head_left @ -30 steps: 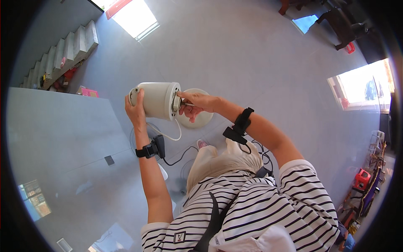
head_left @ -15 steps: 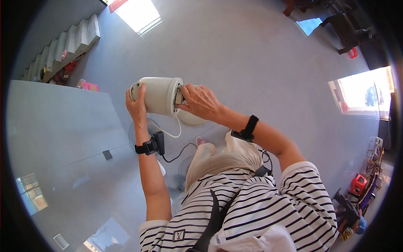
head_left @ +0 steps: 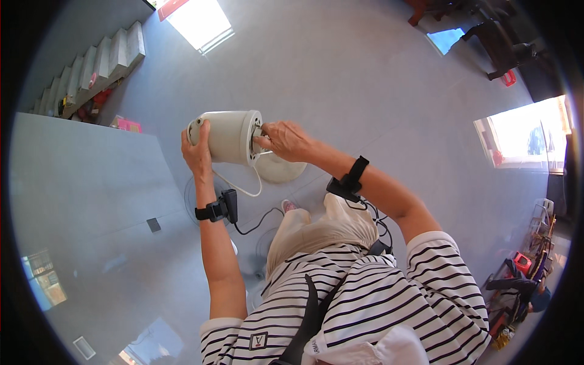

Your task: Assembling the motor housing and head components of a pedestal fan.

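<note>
A cream-white cylindrical fan motor housing (head_left: 228, 136) is held up in front of me, lying on its side. My left hand (head_left: 196, 152) grips its rounded rear end from below. My right hand (head_left: 285, 140) has its fingers at the open front face of the housing, touching the shaft area. A white cord (head_left: 243, 188) loops down from the housing. Behind my right hand, on the floor, lies a round cream fan base (head_left: 283, 170). Both wrists carry black strapped devices.
Wire fan grilles (head_left: 198, 194) lie on the grey floor below the housing. A black cable (head_left: 258, 219) runs across my lap. Stairs (head_left: 97, 67) rise at upper left beside a pink box (head_left: 128, 125). Dark furniture (head_left: 499, 42) stands at upper right, and red tools (head_left: 523, 261) lie at right.
The housing and both hands have shifted slightly. My right hand has moved closer onto the front face of the housing.
</note>
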A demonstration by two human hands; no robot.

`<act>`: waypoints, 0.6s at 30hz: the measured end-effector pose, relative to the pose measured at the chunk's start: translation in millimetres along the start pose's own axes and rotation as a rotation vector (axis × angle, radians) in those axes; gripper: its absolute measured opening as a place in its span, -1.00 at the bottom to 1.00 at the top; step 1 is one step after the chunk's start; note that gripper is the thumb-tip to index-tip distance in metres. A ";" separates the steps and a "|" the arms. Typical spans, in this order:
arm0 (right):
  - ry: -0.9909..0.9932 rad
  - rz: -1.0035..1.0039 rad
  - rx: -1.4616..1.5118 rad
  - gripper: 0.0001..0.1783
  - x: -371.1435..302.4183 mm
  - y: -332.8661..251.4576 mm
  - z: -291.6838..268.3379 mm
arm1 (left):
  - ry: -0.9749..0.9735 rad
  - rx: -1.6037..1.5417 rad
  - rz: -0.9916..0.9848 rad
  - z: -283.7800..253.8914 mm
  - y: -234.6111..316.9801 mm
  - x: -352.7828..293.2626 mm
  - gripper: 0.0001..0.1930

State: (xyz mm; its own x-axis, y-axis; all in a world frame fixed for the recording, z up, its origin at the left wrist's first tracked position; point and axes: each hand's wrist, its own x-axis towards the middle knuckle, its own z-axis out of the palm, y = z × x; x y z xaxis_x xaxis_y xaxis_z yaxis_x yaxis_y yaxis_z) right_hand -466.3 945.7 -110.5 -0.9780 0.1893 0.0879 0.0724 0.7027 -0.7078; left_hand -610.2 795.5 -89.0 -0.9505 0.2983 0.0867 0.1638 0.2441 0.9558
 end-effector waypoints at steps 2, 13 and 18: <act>-0.085 0.247 0.428 -0.43 -1.3 -1.6 -2.0 | -0.008 -0.011 0.013 -0.5 -0.1 0.0 -0.56; 0.357 0.087 0.073 -0.45 -14.5 -1.6 4.9 | 0.021 0.022 0.027 -1.8 -2.4 -0.1 -0.58; 0.261 -0.087 -0.225 -0.46 -18.5 -11.1 5.7 | 0.013 0.036 0.005 -1.1 1.7 -0.5 -0.56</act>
State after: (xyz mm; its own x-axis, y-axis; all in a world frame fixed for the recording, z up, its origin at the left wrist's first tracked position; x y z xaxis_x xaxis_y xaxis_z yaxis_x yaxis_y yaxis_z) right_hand -450.1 930.5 -108.3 -0.9015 0.2706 0.3377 0.0608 0.8519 -0.5201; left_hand -609.8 794.8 -87.1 -0.9531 0.2873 0.0954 0.1775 0.2753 0.9448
